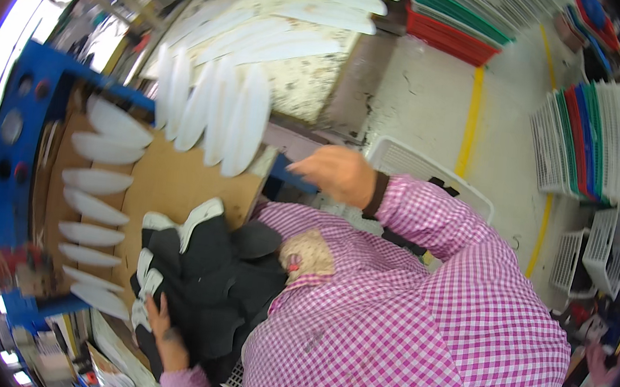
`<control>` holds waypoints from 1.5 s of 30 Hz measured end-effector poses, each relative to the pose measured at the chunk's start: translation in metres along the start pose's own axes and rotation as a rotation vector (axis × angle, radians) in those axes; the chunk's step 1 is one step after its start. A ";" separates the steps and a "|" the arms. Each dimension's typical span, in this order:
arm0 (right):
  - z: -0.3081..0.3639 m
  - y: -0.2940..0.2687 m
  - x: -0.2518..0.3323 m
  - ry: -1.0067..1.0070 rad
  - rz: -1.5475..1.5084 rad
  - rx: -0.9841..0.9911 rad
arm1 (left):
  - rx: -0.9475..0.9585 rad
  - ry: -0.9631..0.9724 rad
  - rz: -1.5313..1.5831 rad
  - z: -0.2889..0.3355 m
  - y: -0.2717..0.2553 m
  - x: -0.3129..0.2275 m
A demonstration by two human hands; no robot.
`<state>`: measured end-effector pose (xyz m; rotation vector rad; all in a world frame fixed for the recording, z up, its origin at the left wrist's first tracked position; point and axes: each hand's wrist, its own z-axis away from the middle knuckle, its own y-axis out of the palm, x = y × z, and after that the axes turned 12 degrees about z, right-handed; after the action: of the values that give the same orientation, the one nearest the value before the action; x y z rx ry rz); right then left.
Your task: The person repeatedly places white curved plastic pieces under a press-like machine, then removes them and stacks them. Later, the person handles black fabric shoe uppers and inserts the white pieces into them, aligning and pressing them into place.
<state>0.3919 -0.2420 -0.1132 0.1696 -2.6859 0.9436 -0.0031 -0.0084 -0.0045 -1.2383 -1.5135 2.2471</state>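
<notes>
A heap of black shoe uppers with white parts (201,295) lies against my front, at the near edge of the brown board. My left hand (165,333) rests on the left side of this heap with its fingers spread. My right hand (338,175) is raised off the board's right corner, blurred; its fingers look drawn together, and I cannot make out anything in them. White sole-shaped pieces (98,183) lie in a column along the board's left side. More white sole-shaped pieces (213,111) stand in a row at its far edge.
The brown board (168,178) sits in a blue machine frame (24,110). Beyond it, a speckled table (299,79) carries more white pieces. A white crate (433,172) stands behind my right arm. Stacked coloured trays (455,35) and more trays (588,139) are farther right.
</notes>
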 end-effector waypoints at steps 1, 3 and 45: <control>0.038 -0.013 -0.023 0.176 0.086 0.029 | 0.084 -0.047 0.260 0.004 -0.023 -0.003; 0.120 -0.030 -0.064 0.605 0.062 0.077 | 0.120 -0.150 0.390 0.005 -0.063 -0.022; 0.535 0.114 -0.224 0.691 0.395 1.935 | 0.159 1.230 -0.875 -0.228 0.227 -0.304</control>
<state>0.4583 -0.4854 -0.6478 -0.2762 -0.4741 2.6040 0.4207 -0.1220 -0.0614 -1.1566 -0.9746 0.7182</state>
